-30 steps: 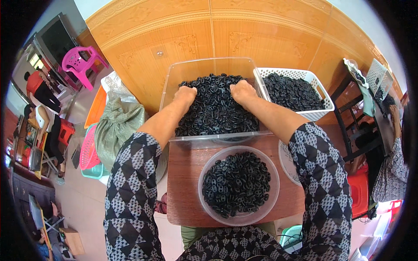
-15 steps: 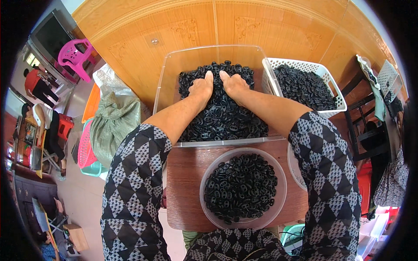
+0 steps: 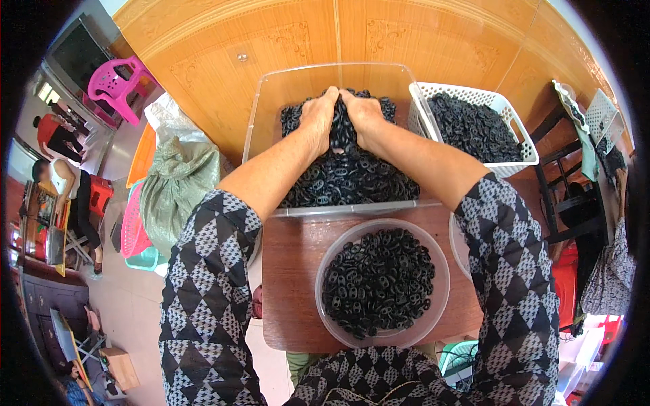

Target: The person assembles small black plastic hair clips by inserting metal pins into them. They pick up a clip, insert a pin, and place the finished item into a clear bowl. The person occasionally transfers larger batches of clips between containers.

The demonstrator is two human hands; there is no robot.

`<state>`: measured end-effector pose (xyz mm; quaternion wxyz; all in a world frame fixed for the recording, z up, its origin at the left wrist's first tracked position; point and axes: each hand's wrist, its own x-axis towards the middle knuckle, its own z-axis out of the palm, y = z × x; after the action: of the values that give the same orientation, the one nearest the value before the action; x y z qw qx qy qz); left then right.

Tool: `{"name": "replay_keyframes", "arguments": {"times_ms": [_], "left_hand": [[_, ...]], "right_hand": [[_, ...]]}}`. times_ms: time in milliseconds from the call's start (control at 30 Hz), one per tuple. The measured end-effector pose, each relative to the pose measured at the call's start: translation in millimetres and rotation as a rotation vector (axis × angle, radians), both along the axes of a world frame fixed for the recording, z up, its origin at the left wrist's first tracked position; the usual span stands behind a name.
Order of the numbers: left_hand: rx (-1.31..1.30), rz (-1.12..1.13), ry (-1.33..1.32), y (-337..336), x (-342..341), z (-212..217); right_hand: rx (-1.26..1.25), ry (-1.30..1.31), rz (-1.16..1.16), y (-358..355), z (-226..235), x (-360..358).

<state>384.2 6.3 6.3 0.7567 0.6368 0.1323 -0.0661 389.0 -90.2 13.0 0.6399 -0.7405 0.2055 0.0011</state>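
A clear plastic bin (image 3: 252,139) holds a heap of small black oval pieces (image 3: 338,183), many with two holes. My left hand (image 3: 319,120) and my right hand (image 3: 362,116) are cupped toward each other at the heap's far part. A clump of the black pieces fills the gap between my palms, with the thumbs near each other on top. My lower fingers are hidden by the pieces. Nearer to me, a round clear tub (image 3: 442,298) with more of the same pieces stands on a brown wooden table (image 3: 288,284).
A white perforated basket (image 3: 528,145) of black pieces stands right of the bin. A wooden panel (image 3: 420,40) rises behind. At left are a tied green sack (image 3: 177,193) and a pink chair (image 3: 115,88). Other people work farther left, one in a white top (image 3: 62,177).
My hands have drawn closer together and gathered a clump of black pieces between them. The pile beneath has shifted, and the bin and tub sit slightly higher in view.
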Motion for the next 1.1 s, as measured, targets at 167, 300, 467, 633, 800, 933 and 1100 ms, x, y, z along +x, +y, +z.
{"name": "replay_keyframes", "arguments": {"times_ms": [167,300,467,633,800,933,1100], "left_hand": [[-0.063,0.118,-0.024,3,-23,38],[-0.099,0.119,-0.016,5,-37,64],[-0.116,0.075,-0.067,5,-53,84],[-0.112,0.099,-0.118,-3,-77,98],[-0.115,0.012,-0.154,-14,-97,103],[-0.066,0.029,-0.183,-27,-127,114],[-0.075,0.042,-0.189,-44,-151,116]], "right_hand": [[0.06,0.045,-0.001,11,41,-24],[0.18,-0.088,0.029,18,60,-32],[0.053,-0.048,0.008,15,88,-60],[0.077,-0.083,0.025,9,95,-81],[0.074,-0.098,-0.001,-5,109,-114],[0.091,-0.155,0.0,-13,115,-136],[0.072,-0.185,-0.07,-30,125,-177]]}}
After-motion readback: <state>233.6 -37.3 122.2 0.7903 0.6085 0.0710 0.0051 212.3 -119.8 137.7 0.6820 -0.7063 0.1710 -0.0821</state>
